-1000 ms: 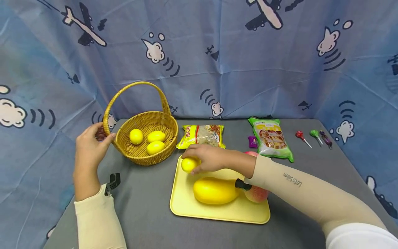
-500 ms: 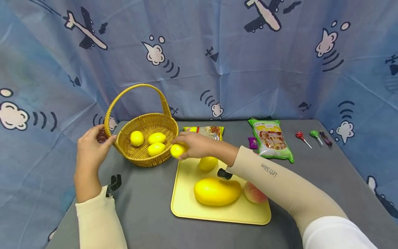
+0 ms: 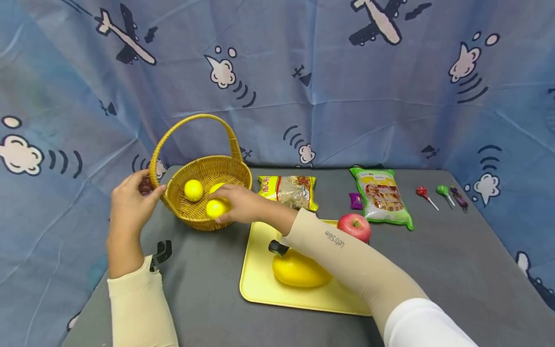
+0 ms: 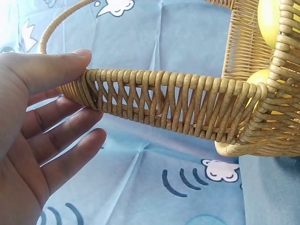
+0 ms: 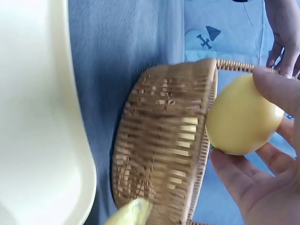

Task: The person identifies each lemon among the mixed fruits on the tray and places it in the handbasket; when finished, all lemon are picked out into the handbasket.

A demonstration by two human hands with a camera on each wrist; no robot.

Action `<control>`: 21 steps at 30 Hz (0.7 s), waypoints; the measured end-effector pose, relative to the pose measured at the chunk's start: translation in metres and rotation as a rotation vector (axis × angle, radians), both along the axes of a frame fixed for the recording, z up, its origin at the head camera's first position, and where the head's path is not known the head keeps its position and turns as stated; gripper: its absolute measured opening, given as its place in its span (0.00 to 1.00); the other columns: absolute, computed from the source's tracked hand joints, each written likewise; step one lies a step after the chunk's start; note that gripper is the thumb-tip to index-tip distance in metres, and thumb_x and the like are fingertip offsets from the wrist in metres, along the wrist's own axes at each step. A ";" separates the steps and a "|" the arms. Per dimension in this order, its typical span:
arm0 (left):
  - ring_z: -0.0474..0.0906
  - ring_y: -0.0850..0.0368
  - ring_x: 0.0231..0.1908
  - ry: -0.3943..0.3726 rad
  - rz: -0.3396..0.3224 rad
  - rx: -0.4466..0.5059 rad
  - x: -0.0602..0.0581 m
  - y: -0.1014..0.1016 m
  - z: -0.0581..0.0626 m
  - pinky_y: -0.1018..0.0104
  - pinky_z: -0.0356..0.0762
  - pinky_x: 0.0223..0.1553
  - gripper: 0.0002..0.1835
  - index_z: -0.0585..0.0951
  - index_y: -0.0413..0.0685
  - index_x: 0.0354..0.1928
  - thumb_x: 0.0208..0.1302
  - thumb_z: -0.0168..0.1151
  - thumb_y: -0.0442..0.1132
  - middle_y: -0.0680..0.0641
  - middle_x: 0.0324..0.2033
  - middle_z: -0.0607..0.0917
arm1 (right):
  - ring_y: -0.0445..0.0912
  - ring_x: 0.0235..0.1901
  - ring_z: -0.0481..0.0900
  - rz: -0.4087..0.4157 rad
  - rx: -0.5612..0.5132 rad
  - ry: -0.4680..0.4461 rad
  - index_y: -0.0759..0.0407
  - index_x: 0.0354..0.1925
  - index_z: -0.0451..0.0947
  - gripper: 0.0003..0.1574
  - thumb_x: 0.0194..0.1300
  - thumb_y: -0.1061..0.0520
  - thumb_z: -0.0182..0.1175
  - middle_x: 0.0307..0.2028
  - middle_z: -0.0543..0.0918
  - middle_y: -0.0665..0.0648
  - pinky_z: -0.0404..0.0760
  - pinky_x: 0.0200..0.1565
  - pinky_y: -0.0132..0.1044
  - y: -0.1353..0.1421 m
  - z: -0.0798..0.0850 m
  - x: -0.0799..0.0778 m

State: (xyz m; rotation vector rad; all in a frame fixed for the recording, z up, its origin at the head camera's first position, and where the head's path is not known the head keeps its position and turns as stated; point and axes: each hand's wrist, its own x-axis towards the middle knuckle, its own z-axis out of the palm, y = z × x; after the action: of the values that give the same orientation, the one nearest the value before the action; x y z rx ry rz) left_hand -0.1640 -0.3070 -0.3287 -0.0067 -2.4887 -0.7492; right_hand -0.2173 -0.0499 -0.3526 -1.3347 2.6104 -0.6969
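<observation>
My right hand (image 3: 240, 202) holds a yellow lemon (image 5: 243, 115) between thumb and fingertips, right at the rim of a wicker basket (image 3: 199, 224). In the head view the held lemon overlaps the basket's opening. Inside the basket lie a lemon (image 3: 193, 190) on the left and another lemon (image 3: 215, 187), partly hidden behind the right hand. My left hand (image 3: 130, 200) grips the lower left part of the basket's handle (image 4: 159, 98), thumb above and fingers beneath. A yellow tray (image 3: 256, 274) bears a large, long yellow fruit (image 3: 299, 271) and a red apple (image 3: 354, 227); my right forearm covers part of it.
Behind the tray lies a yellow food packet (image 3: 288, 190). Farther right are a small purple-wrapped sweet (image 3: 356, 201), a green snack bag (image 3: 383, 197), a red lollipop (image 3: 422, 192), a green lollipop (image 3: 443, 191) and a dark lollipop (image 3: 459, 198). A patterned curtain (image 3: 277, 96) hangs behind the table.
My right hand has carried the lemon from the tray leftward to the basket. My left hand keeps its grip on the handle. The apple has come into fuller view.
</observation>
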 end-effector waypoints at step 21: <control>0.75 0.49 0.35 -0.004 0.011 0.003 0.003 0.003 0.002 0.57 0.77 0.39 0.21 0.75 0.42 0.49 0.54 0.63 0.43 0.44 0.35 0.77 | 0.39 0.55 0.61 -0.023 -0.040 -0.039 0.48 0.65 0.55 0.42 0.57 0.42 0.58 0.57 0.63 0.49 0.65 0.55 0.32 -0.011 -0.020 -0.001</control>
State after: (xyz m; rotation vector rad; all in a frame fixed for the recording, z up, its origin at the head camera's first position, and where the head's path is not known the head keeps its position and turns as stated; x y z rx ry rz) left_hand -0.1609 -0.3037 -0.3268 0.0095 -2.4893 -0.7491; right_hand -0.2181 -0.0608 -0.3726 -1.2894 2.5986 -0.7754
